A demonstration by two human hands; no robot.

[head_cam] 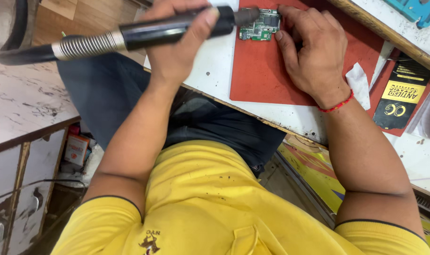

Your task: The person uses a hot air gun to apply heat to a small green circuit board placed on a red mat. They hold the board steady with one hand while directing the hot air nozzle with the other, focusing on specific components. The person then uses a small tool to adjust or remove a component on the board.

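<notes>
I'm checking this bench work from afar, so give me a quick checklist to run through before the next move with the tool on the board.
1. Board lies on the red mat: ok.
2. Right hand steadies the board at its edge: ok.
3. Left hand grips the tool firmly: ok.
4. Nozzle sits over the board: ok.
5. Tool switched on or hot: cannot tell.
6. Tissue lies apart from the nozzle: ok.
</notes>
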